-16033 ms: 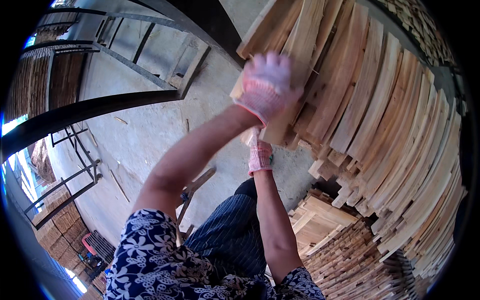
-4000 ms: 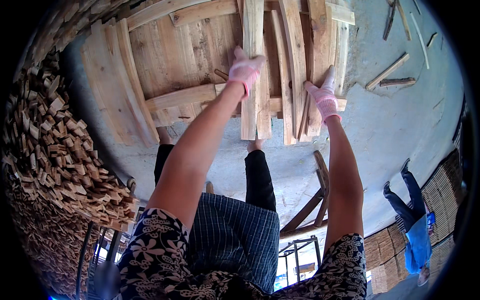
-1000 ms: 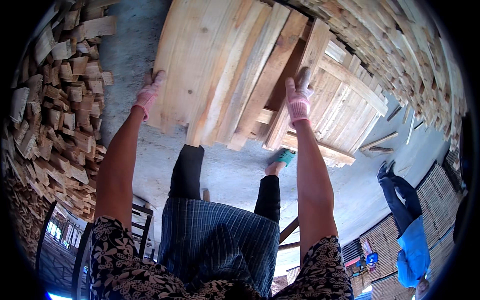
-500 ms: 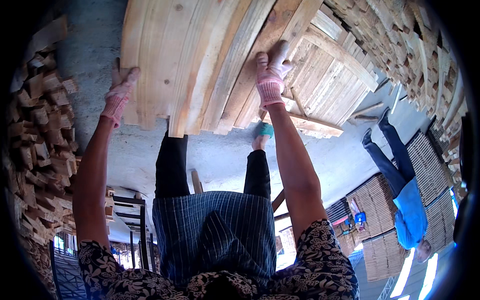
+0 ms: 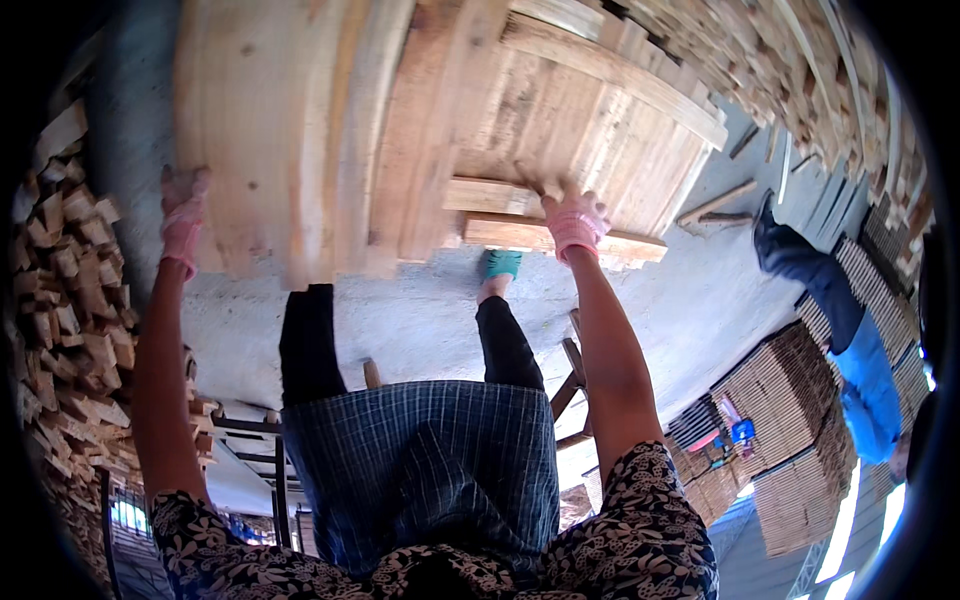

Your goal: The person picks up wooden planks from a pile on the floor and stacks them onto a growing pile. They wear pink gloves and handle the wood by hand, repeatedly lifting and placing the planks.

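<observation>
Concrete floor [image 5: 640,330] of a timber yard, stacked wood on both sides. Boards [image 5: 330,130], a wide bundle of pale planks, sit ahead of the person and over their feet, reaching from hand to hand. Left hand [image 5: 183,215], pink-gloved, is flat on the bundle's left edge, fingers up and open, steadying that side. Right hand [image 5: 574,222], gloved too, is pressed on a cross batten [image 5: 560,235] at the near end; whether its fingers curl under, cannot tell. Arms wide apart, likely to match the bundle's width. Offcut pile [image 5: 70,320] at left. Another person [image 5: 860,350] in blue stands well apart, right.
</observation>
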A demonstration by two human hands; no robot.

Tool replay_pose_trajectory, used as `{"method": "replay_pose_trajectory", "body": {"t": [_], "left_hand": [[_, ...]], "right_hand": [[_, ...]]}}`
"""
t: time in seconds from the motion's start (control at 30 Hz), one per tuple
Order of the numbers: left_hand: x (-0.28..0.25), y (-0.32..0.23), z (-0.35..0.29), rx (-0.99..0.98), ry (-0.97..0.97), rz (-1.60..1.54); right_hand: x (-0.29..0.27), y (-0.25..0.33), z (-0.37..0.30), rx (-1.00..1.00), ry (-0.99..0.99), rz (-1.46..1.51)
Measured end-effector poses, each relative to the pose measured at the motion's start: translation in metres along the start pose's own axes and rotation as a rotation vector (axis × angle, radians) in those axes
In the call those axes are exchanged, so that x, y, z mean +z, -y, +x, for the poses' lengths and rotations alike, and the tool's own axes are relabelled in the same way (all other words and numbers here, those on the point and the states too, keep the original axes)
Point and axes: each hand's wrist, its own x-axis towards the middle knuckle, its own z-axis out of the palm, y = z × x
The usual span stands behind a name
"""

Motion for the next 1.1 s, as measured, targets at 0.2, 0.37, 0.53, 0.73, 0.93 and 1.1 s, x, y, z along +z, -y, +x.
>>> {"method": "replay_pose_trajectory", "body": {"t": [0.2, 0.37, 0.53, 0.73, 0.93, 1.1], "left_hand": [[0.049, -0.078, -0.014, -0.118, -0.088, 0.736], [0.074, -0.121, -0.075, 0.163, -0.06, 0.647], [0.095, -0.177, -0.218, 0.359, 0.124, 0.63], [0.001, -0.033, -0.499, -0.184, -0.012, 0.609], [-0.045, 0.007, -0.738, -0.57, 0.438, 0.544], [-0.051, -0.027, -0.768, -0.803, 0.132, -0.092]], "right_hand": [[0.06, -0.065, 0.039, -0.243, -0.073, -0.237], [-0.001, -0.093, 0.01, -0.218, -0.054, -0.115], [0.008, -0.231, -0.082, -0.245, -0.245, -0.045], [0.068, -0.32, -0.177, -0.444, 0.329, 0.047], [0.107, -0.299, -0.157, -0.256, 0.406, 0.322], [-0.02, -0.184, -0.234, -0.645, 0.153, 0.258]]}}
